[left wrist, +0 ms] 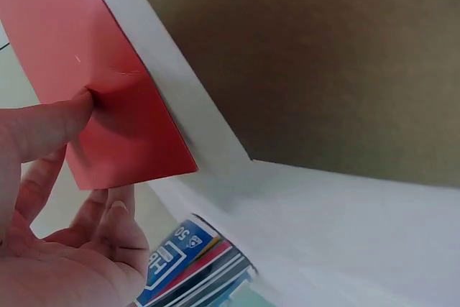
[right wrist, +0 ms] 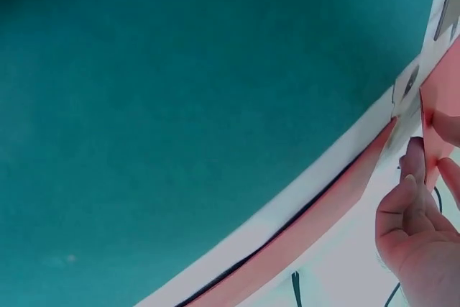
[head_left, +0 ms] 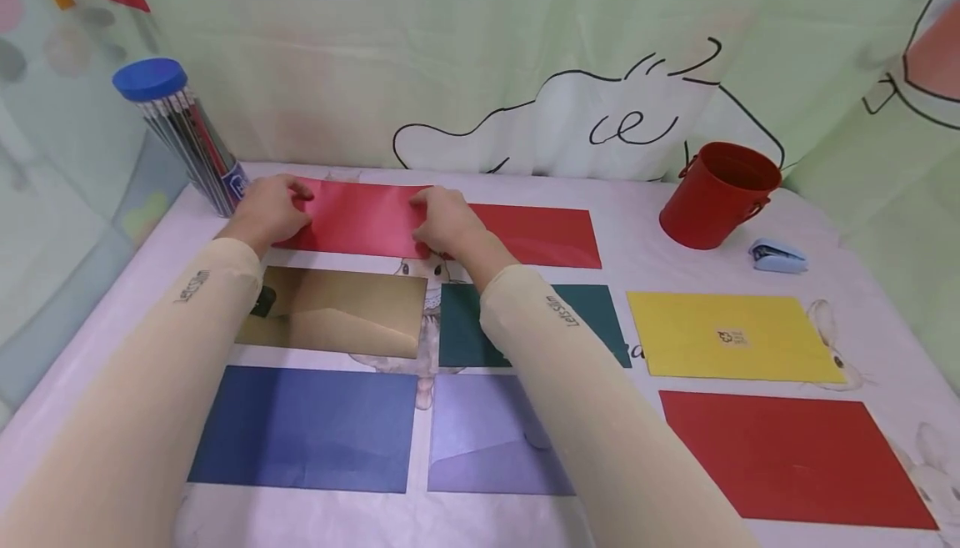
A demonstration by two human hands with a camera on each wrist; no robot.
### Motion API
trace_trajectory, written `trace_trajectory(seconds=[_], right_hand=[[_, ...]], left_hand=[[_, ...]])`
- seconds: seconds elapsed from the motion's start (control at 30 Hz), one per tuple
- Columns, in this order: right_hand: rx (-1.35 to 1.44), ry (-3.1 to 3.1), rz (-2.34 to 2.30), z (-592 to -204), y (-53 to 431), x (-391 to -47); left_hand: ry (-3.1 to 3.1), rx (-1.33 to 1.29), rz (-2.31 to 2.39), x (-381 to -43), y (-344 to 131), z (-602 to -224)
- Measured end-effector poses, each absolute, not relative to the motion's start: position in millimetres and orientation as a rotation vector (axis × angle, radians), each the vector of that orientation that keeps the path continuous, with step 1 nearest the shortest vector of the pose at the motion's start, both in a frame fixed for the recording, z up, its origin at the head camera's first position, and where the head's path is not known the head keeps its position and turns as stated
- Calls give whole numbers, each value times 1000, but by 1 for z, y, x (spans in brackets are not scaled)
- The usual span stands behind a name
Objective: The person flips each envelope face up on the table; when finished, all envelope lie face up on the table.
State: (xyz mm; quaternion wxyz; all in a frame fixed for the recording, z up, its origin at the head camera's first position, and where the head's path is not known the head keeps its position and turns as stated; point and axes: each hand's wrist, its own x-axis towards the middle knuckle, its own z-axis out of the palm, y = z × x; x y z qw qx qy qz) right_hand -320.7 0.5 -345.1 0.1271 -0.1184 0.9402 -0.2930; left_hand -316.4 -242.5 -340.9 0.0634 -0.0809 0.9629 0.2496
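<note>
A bright red envelope (head_left: 356, 218) lies at the back left of the table, with a hand at each end. My left hand (head_left: 264, 210) pinches its left end; in the left wrist view the thumb presses on top while other fingers reach under the edge. At the opposite end, my right hand (head_left: 450, 224) grips the edge between fingers above and below, as the right wrist view shows. Beside that hand lies a darker red envelope (head_left: 540, 235). A gold envelope (head_left: 356, 314) and a dark green one (head_left: 592, 327), partly hidden by the right forearm, lie nearer.
Blue (head_left: 307, 427) and lilac (head_left: 487, 439) envelopes lie in front. To the right are a yellow envelope (head_left: 690, 335) and a large red one (head_left: 798, 456). A pencil tub (head_left: 183, 135), a red bucket (head_left: 708, 206) and a light-blue stapler (head_left: 778, 256) stand around the back.
</note>
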Motion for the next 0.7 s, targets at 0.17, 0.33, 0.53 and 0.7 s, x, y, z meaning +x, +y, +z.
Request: trace_trajectory(seconds=[0.17, 0.33, 0.53, 0.7], right_hand=[[-307, 2709, -819, -345, -1, -321], [-287, 2702, -804, -346, -2, -321], [-314, 2890, -560, -345, -7, -316], [-383, 2932, -546, -341, -1, -309]], left_hand=[[2871, -225, 740, -318, -241, -342], [2879, -170, 641, -321, -242, -345], [2869, -164, 472, -323, -238, -343], [2914, -58, 360, -321, -230, -339]])
